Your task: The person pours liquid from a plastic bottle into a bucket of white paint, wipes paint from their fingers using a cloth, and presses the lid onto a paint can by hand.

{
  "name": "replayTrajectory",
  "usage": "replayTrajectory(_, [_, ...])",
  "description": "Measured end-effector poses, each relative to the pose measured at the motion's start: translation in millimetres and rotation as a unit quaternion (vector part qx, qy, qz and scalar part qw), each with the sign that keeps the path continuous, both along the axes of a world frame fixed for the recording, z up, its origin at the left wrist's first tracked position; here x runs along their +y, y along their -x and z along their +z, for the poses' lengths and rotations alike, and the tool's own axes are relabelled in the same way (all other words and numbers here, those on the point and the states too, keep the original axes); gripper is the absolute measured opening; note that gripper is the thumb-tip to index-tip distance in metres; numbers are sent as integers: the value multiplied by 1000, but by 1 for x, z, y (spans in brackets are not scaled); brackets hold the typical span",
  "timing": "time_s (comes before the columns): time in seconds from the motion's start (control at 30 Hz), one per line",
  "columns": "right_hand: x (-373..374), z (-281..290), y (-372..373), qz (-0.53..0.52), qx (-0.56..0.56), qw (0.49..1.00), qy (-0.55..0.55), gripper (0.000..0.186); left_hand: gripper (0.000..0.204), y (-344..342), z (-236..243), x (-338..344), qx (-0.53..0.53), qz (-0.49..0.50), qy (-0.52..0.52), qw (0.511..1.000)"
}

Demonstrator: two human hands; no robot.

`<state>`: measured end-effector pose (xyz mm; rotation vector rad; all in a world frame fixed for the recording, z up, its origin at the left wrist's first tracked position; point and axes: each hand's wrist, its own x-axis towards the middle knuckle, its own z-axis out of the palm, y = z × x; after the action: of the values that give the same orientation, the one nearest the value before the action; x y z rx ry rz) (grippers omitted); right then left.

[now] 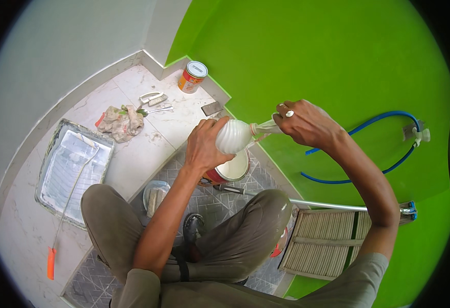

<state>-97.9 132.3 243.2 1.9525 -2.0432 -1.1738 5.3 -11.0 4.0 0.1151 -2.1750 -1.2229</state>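
My left hand [204, 146] is wrapped round a whitish plastic bottle [233, 137] with swirled ribs, tilted on its side so its neck points right. At the neck, my right hand [309, 123] pinches a translucent, funnel-like piece [267, 127]; its exact kind is not clear. A white spot shows on a right finger. Below the bottle stands an open paint can [235, 167] with a red label and off-white paint inside, partly hidden by my left hand. A thin stick-like strip [257, 140] slants between the bottle neck and the can.
A paint tray [40, 179] with a roller [51, 264] lies left. Beyond are a stained rag [123, 124], a spoon [158, 110], a brush [153, 97] and a closed can [192, 77]. Right are a blue hose [338, 181], a pole [327, 205] and a slatted wooden piece [314, 246].
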Motion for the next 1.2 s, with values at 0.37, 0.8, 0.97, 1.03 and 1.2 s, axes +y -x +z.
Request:
replayTrajectory(0.37, [26, -24, 18, -4, -40, 996, 77, 8, 87, -1, -2, -2, -17, -2, 11, 1000])
replayTrajectory(0.8, [85, -84, 39, -134, -172, 943, 252, 12, 88, 4, -9, 3, -33, -16, 28, 999])
replayTrajectory(0.97, [107, -111, 44, -174, -247, 889, 345, 8, 91, 6, -11, 4, -49, -26, 34, 998])
replayTrajectory(1.03, [114, -123, 45, -173, -273, 863, 388, 6, 91, 6, -12, 5, -33, -35, 33, 998])
replayTrajectory(1.2, [125, -149, 45, -228, -295, 852, 367, 5, 91, 3, -11, 5, -25, -34, 17, 999])
